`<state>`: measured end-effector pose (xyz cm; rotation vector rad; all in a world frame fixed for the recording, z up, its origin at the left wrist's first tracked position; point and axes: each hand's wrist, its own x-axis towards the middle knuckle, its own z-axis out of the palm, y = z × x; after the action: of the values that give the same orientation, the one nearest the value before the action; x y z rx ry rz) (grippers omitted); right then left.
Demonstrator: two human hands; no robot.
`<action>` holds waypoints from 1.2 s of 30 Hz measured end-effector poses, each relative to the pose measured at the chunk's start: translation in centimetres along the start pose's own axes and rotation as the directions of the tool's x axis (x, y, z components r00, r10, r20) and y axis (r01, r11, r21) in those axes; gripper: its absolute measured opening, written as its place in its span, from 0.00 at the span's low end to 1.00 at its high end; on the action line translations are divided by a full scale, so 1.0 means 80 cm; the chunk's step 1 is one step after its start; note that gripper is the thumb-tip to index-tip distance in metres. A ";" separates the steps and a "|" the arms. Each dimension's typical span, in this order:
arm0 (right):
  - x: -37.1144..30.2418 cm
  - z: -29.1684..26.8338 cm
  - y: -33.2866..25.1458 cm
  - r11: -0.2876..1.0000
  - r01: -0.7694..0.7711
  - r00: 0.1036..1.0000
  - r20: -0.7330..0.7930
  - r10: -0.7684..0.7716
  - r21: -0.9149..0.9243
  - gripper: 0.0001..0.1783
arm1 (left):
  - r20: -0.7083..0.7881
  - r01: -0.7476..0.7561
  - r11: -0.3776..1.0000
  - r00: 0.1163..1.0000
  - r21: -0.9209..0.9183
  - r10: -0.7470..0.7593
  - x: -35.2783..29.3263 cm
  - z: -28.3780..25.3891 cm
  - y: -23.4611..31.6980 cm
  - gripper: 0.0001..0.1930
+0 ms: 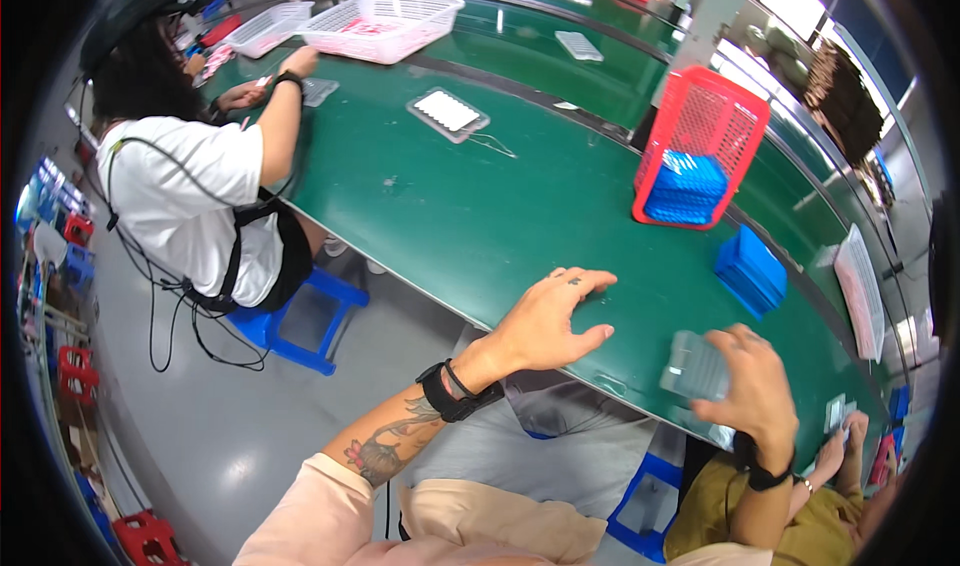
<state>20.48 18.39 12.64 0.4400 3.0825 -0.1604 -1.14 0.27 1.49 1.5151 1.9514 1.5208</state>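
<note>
Over the near edge of the green table, my left hand [550, 321] is open and holds nothing, its thumb and fingers apart. To its right, my right hand [755, 381] has thumb and fingers curved around the right end of a clear plastic case [690, 368]. Some blur lies over that hand and case, so the exact contact is hard to see. Beyond the right hand lies a stack of blue flat pieces [750, 271]. Farther back, a red perforated basket [752, 131] stands tilted with more blue pieces [685, 188] inside.
A clear tray with white contents [450, 114] lies on the green table [430, 206]. White baskets [385, 28] stand at the far left. A co-worker in a white shirt [195, 176] sits left; another co-worker's hands [843, 441] are at right. Another clear tray [580, 47] lies farther back.
</note>
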 end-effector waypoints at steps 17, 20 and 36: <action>-0.216 0.083 0.276 0.720 -0.683 0.728 -0.185 0.660 -0.121 0.32 | -0.093 -0.021 0.939 0.994 0.344 0.057 0.002 -0.031 -0.030 0.14; -0.216 0.075 0.268 0.630 -0.744 0.661 -0.107 0.743 -0.223 0.36 | -0.093 0.028 0.958 0.996 0.285 -0.002 0.000 -0.033 -0.031 0.12; -0.002 0.142 -0.046 0.585 0.056 0.883 -0.313 0.349 0.809 0.09 | 0.472 -0.575 0.817 0.708 -0.046 0.525 0.019 -0.023 0.278 0.03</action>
<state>19.67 13.63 1.70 0.8545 3.1419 -1.7423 9.52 -1.33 21.11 2.4048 1.3699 1.0637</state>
